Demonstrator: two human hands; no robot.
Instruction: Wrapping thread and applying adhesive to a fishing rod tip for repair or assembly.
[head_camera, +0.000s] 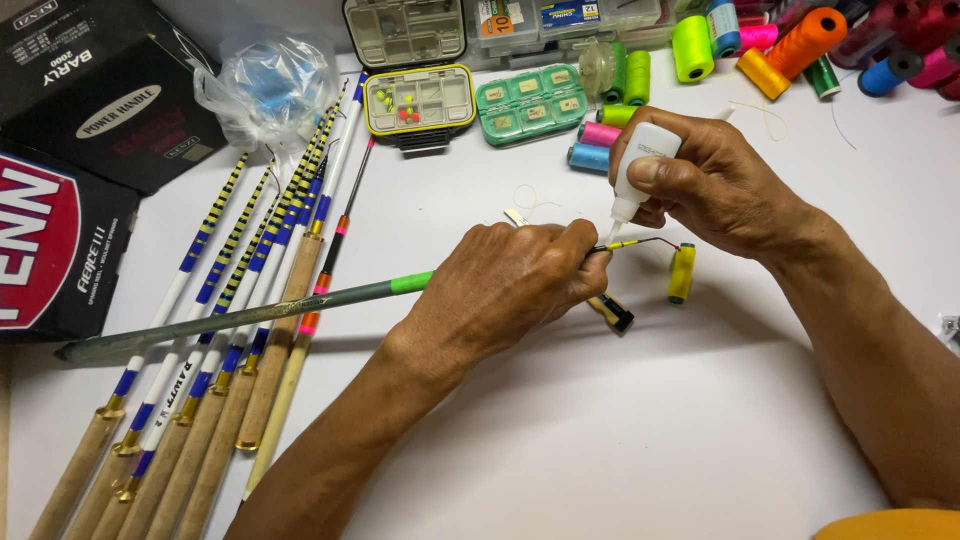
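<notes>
While your left hand (500, 290) pinches the green rod (250, 315) near its tip, steadying it level over the white table (620, 440), your right hand (690, 175) grips the small white glue bottle (640, 165) nozzle-down, so its tip meets the wrapped section at centre. One yellow thread spool (682, 272) lies at three o'clock, its thread running to the tip. At eight o'clock, about seven striped rods (215, 330) lie fanned together.
</notes>
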